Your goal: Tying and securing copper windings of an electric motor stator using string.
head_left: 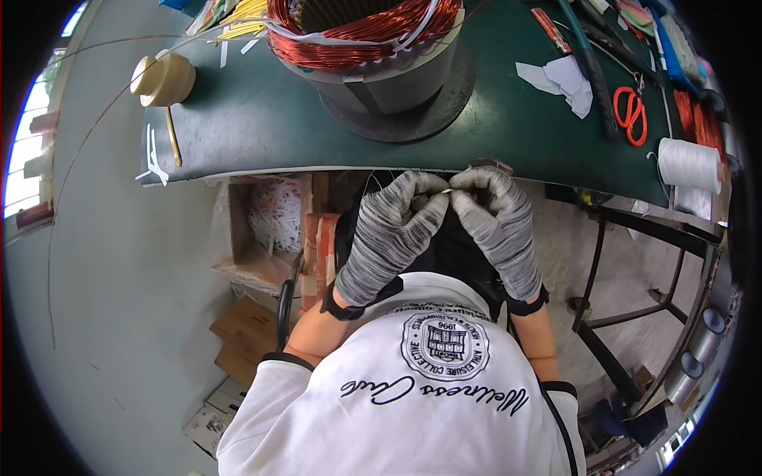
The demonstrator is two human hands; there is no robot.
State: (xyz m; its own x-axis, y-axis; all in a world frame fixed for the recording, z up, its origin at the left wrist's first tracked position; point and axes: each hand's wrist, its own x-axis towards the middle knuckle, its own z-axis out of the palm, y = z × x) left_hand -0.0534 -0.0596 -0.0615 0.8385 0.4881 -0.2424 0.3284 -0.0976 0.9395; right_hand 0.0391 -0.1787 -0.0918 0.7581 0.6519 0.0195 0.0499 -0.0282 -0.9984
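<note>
Close to the table's front edge, my left hand (394, 238) and my right hand (502, 232) meet fingertip to fingertip, both in grey knitted gloves. Between the pinched thumbs and forefingers shows a thin pale strip (448, 191), too small for its kind to be told. A fine light strand (371, 181) curves up beside my left hand. Beyond them on the table stands a motor stator (373, 95), a grey cylinder on a round dark base, with thick bundles of red copper wire (349, 54) and white sleeving around its top.
Left on the green table (262, 135) are a cream spool (164, 78), a brass-coloured rod (173, 136) and white strips. At right lie red-handled scissors (630, 116), paper pieces (559, 81) and a white thread spool (689, 166). Below are a scrap box (274, 214) and a black metal frame (611, 317).
</note>
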